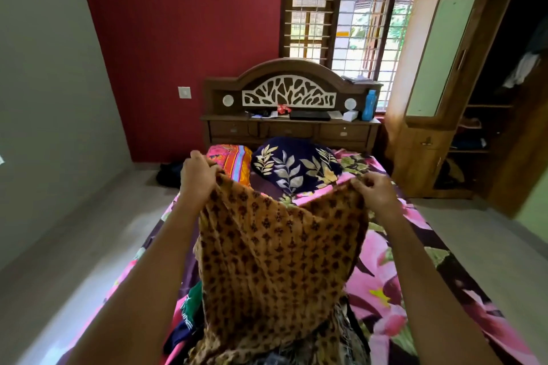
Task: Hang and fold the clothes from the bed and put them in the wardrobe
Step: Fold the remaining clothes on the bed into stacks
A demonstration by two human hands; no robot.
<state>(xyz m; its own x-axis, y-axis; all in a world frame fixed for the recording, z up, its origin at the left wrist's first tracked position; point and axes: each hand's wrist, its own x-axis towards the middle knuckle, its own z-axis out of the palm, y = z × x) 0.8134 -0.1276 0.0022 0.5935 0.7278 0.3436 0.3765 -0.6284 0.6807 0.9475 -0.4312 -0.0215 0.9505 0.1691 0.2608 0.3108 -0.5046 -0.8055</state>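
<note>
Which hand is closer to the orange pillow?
Left. The left hand, gripping the brown cloth, sits right at the orange pillow's left edge; the right hand holds the cloth's other corner, well off to the right, past the dark pillow.

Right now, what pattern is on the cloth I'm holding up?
The cloth is mustard with small dark motifs; head view.

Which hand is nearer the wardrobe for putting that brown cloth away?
Right, probably. The right hand pinches the brown cloth, and the open wardrobe stands on that side; the left hand is farther.
</note>
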